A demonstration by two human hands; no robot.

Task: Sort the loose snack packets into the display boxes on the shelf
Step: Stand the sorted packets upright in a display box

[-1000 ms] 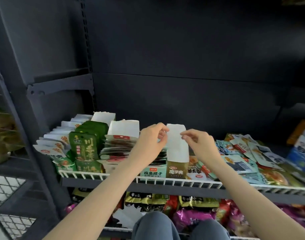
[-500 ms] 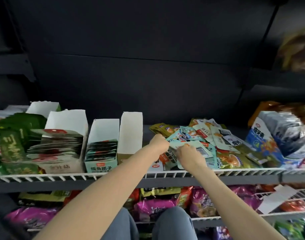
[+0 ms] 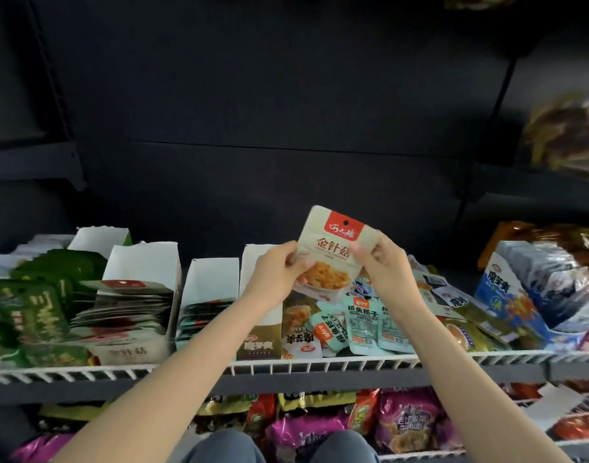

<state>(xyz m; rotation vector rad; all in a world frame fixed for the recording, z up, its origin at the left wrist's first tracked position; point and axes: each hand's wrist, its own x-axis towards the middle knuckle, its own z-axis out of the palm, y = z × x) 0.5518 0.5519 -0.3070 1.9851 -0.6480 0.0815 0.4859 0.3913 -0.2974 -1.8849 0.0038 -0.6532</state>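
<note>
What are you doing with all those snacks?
A person is sorting snacks on a shop shelf. Right now the left hand and the right hand together hold up one beige packet with a red label, above a messy pile of loose packets. To the left stand white display boxes, some already filled with stacked packets. The beige packet has not gone into a box yet.

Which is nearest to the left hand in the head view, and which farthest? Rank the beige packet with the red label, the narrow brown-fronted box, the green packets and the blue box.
1. Beige packet: gripped by the left hand.
2. Narrow brown-fronted box: just below that hand.
3. Green packets: far left of the shelf.
4. Blue box: far right.
</note>
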